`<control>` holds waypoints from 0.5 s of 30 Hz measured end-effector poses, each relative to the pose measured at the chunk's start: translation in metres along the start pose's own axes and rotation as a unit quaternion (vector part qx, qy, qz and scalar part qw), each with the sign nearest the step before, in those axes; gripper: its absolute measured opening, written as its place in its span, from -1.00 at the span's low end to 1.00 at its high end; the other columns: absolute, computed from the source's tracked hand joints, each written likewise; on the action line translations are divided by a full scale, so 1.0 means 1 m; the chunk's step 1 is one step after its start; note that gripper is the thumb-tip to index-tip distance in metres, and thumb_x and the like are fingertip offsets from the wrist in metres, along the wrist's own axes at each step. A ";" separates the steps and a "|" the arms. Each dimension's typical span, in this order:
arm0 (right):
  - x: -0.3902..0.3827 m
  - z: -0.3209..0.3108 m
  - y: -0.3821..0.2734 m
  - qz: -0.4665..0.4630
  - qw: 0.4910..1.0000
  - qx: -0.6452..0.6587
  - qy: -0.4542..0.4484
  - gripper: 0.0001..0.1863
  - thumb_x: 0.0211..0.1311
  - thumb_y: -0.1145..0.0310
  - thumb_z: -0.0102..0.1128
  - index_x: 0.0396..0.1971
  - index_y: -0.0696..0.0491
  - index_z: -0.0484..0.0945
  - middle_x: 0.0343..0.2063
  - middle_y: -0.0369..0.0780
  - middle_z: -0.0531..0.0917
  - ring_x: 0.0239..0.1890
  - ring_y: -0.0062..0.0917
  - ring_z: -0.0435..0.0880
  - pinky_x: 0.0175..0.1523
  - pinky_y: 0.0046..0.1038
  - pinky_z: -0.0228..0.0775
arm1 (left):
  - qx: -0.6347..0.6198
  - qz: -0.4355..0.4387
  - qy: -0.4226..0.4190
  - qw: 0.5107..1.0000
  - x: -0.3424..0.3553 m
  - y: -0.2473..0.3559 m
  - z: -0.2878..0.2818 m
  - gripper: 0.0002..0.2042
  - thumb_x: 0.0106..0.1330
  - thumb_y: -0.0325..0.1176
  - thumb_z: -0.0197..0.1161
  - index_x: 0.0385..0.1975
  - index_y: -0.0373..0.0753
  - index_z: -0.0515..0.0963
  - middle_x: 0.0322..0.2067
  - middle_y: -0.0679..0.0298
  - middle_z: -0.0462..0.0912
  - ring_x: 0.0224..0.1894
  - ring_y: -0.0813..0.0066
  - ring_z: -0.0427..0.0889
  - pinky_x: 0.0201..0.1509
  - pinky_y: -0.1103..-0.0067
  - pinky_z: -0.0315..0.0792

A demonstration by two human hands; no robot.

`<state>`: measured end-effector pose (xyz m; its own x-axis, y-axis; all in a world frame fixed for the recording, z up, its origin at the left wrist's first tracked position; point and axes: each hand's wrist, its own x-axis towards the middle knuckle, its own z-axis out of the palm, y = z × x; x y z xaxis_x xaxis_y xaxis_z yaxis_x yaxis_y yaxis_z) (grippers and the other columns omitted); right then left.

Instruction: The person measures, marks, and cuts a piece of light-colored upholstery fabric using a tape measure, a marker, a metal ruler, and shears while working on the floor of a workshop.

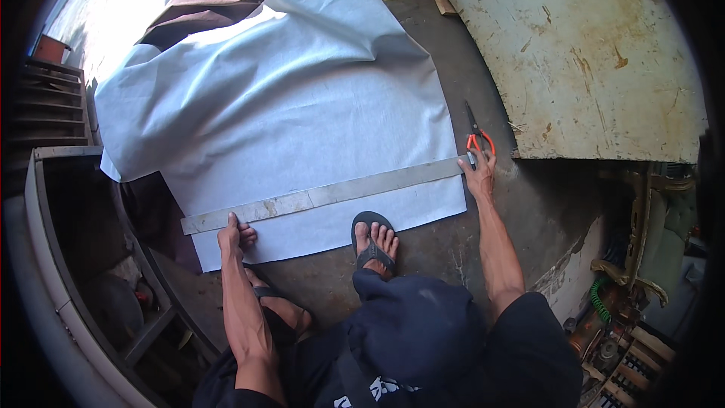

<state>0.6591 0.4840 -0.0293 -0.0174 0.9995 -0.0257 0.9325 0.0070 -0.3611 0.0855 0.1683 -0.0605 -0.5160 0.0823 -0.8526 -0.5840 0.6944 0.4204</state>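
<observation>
A long, flat metal straightedge [325, 195] lies slantwise across a pale bluish-white sheet of material [302, 128] on the floor. Near the straightedge's left end, my left hand [236, 234] presses its thumb on the strip, the other fingers curled below the near edge. My right hand [479, 175] is at the other end, thumb against the strip. A small, thin, pen-like thing [472, 159] sits between its thumb and fingers; its exact kind is unclear. Just beyond these fingertips lie scissors [481, 138] with orange handles and dark blades, touching or almost touching them.
My sandalled right foot [375, 245] stands at the sheet's near edge. Dark brown fabric [219, 4] lies bunched behind the sheet. A large, stained pale board [581, 53] fills the far right. An open cabinet frame [57, 242] stands left; a green chair [664, 257] is at right.
</observation>
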 end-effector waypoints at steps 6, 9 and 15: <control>0.021 -0.010 -0.011 -0.033 0.996 0.046 -0.073 -0.35 -0.02 0.14 0.56 0.07 0.09 0.56 0.17 0.00 0.32 0.20 -0.11 0.42 0.26 -0.22 0.34 | -0.005 0.001 -0.003 1.000 0.005 -0.003 -0.017 -0.41 0.43 0.20 0.05 -0.43 -0.34 0.56 -0.59 0.13 0.67 -0.64 0.28 0.63 -0.56 0.44 0.48; 0.034 -0.015 -0.010 -0.052 0.995 0.041 -0.068 -0.35 0.02 0.05 0.52 0.07 0.09 0.56 0.10 0.00 0.41 0.15 -0.12 0.47 0.23 -0.23 0.35 | -0.010 0.001 -0.007 1.000 0.003 -0.002 -0.011 -0.41 0.44 0.19 0.05 -0.44 -0.34 0.55 -0.60 0.13 0.65 -0.65 0.29 0.61 -0.58 0.45 0.45; 0.063 -0.031 -0.032 0.134 0.979 -0.118 -0.100 -0.34 0.26 -0.19 0.11 0.21 -0.04 0.47 0.15 -0.06 0.56 0.21 -0.10 0.51 0.18 -0.10 0.39 | -0.032 -0.024 -0.010 0.999 0.006 -0.001 -0.015 -0.43 0.44 0.18 0.07 -0.47 -0.32 0.52 -0.63 0.15 0.62 -0.67 0.31 0.57 -0.60 0.45 0.41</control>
<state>0.6393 0.5480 0.0097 0.1912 0.9407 -0.2802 0.9702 -0.2243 -0.0911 0.0742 0.1574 -0.0612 -0.4735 0.0649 -0.8784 -0.6470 0.6511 0.3969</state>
